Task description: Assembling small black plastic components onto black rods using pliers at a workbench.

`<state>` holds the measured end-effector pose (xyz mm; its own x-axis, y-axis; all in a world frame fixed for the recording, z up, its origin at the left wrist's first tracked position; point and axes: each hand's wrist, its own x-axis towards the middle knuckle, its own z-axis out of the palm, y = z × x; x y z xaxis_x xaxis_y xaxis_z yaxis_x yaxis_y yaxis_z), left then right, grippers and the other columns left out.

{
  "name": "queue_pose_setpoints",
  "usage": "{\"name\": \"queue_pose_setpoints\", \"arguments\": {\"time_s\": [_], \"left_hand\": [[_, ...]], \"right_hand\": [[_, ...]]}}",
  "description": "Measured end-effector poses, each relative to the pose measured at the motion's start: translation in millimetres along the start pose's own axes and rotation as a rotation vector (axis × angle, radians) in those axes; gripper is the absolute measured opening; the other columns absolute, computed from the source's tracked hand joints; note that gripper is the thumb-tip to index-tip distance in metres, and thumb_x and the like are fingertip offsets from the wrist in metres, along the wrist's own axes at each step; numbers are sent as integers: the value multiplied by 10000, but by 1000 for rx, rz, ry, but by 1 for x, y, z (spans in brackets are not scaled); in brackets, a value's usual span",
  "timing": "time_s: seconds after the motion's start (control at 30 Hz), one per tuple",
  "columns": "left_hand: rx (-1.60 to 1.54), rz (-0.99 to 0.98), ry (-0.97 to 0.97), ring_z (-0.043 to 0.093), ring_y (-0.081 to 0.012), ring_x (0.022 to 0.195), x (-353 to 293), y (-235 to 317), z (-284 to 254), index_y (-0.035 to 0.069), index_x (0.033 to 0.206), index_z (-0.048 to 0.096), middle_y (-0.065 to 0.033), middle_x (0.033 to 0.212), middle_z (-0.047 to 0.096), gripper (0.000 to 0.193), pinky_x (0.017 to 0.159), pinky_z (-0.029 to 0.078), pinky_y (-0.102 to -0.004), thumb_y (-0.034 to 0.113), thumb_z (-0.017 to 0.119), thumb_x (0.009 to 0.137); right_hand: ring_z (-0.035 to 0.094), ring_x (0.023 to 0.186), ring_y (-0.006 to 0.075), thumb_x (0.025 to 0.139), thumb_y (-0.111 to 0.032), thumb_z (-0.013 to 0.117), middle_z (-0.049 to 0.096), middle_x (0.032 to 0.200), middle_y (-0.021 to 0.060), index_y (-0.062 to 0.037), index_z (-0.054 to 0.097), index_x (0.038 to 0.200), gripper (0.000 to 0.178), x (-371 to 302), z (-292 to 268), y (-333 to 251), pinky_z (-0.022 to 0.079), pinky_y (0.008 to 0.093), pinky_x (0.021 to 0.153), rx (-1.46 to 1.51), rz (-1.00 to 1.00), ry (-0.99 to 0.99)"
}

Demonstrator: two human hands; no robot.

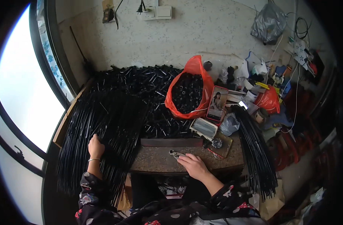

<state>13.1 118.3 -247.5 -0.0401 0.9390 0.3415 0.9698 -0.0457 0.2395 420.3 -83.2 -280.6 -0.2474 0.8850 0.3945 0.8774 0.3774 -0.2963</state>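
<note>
My left hand (pixel 96 147) is closed over a wide spread of thin black rods (pixel 76 123) on the left side of the table. What its fingers pinch is too small to make out. Pliers (pixel 175 153) lie under the fingers of my right hand (pixel 195 166), which grips their handles low against the table's front part. Their metal head points left. Behind them a dark strip (pixel 171 142) edges a heap of short black pieces (pixel 156 84). Right of the pliers sits a small round spiky black piece (pixel 217 143).
A red plastic bag (pixel 170 105) full of black pieces stands mid-table. Beside it are a propped phone (pixel 217 103), an open box of thin pins (pixel 204 128) and a clear bag (pixel 229 124). Another bundle of black rods (pixel 256 150) hangs over the right edge. Clutter fills the back right.
</note>
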Motion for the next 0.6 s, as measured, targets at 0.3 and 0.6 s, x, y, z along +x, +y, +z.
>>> {"name": "queue_pose_setpoints", "arguments": {"time_s": [0.3, 0.6], "left_hand": [[170, 177, 5, 559, -336, 850, -4, 4, -13, 30, 874, 483, -155, 881, 557, 199, 700, 469, -426, 153, 603, 773], [459, 65, -20, 609, -332, 681, 1, 28, -76, 42, 822, 506, -163, 695, 603, 208, 586, 480, -426, 246, 538, 845]], "right_hand": [[487, 1086, 219, 783, -119, 582, 581, 1135, -13, -148, 614, 1083, 303, -32, -22, 29, 388, 352, 851, 63, 132, 41], [486, 1087, 209, 793, -135, 579, 585, 1130, -14, -158, 613, 1089, 299, -36, -27, 34, 382, 356, 857, 124, 186, 52]]}}
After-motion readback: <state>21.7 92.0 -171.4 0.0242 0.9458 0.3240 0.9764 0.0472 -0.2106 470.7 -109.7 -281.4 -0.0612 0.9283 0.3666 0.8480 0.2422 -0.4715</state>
